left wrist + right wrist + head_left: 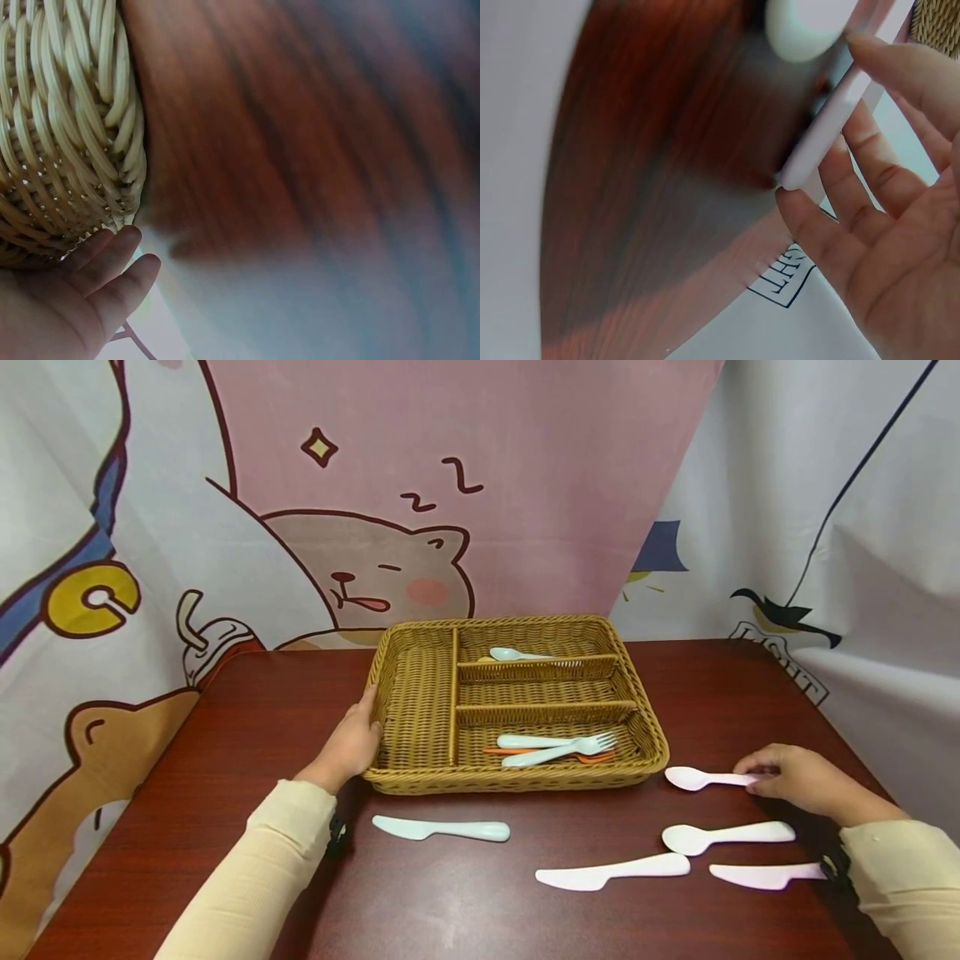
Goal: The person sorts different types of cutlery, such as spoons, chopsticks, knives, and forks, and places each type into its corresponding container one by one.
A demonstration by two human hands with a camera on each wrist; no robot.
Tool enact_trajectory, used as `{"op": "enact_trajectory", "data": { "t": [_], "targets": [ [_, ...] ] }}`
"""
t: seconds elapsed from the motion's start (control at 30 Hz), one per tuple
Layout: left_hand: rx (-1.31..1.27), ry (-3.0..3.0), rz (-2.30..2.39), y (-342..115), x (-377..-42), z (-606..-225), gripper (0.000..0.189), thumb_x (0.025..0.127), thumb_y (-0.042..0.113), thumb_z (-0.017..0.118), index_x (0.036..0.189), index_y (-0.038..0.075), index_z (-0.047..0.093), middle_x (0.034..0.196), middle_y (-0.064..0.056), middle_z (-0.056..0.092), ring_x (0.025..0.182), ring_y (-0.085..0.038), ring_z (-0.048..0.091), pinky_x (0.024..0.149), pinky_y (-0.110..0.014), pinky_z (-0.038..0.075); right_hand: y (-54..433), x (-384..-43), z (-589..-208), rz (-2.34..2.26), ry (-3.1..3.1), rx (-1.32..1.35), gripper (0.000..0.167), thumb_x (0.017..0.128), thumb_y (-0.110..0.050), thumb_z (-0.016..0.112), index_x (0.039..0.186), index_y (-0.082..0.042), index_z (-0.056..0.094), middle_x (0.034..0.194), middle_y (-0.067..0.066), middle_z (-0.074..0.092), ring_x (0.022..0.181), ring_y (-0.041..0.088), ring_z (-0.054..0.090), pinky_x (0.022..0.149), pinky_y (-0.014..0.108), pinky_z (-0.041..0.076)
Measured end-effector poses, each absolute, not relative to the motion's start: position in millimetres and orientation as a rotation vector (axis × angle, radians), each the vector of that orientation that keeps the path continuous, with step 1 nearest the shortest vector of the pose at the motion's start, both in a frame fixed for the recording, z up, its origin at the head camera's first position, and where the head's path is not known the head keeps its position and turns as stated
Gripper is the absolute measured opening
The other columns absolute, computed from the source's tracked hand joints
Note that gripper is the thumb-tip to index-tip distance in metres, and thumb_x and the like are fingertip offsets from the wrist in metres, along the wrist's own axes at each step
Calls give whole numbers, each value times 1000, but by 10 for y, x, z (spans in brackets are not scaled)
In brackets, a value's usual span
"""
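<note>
In the head view my left hand (348,747) rests against the left side of a woven basket (517,782). Its fingers look straight beside the weave in the left wrist view. Off the basket's right front corner, my right hand (798,778) pinches the handle of a pale pink spoon (686,778), whose bowl points left. The right wrist view shows that handle (821,142) between thumb and fingers. Nearer me lie a cream spoon (686,839), a cream knife (585,878) and a pale pink knife (757,876). A pale mint knife (442,829) lies before the basket.
Dividers (454,693) split the basket into compartments. Its front right one holds a mint fork (558,750), another mint utensil (528,741) and orange cutlery (596,758). A mint spoon (506,653) lies in the back one. Patterned cloth (555,485) hangs behind the dark red table (247,777).
</note>
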State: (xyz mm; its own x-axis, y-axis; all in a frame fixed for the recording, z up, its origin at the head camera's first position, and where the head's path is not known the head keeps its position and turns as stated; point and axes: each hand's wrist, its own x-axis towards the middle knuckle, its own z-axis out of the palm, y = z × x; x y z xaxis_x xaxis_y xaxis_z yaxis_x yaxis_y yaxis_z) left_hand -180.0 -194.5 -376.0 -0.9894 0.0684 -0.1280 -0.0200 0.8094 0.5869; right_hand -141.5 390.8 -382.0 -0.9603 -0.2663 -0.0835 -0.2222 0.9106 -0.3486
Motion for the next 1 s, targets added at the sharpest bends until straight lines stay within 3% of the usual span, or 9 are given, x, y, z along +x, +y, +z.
{"op": "enact_trajectory", "data": {
  "t": [0.5, 1.0],
  "targets": [
    [44, 2858, 912, -1938, -1806, -3766, 61, 101, 7, 32, 155, 1, 3, 153, -31, 19, 141, -42, 23, 114, -52, 22, 4050, -1448, -3758, -724, 3052, -468, 12, 77, -1, 76, 85, -5, 70, 70, -16, 57, 65, -5, 42, 54, 21, 36],
    [26, 2852, 896, -1933, -1796, -3760, 61, 102, 7, 31, 155, 1, 2, 153, -32, 20, 140, -42, 24, 113, -53, 23, 3863, -1577, -3535, -775, 3189, -471, 17, 76, -4, 78, 91, -2, 71, 72, -20, 57, 68, -8, 44, 57, 16, 36]
  ]
}}
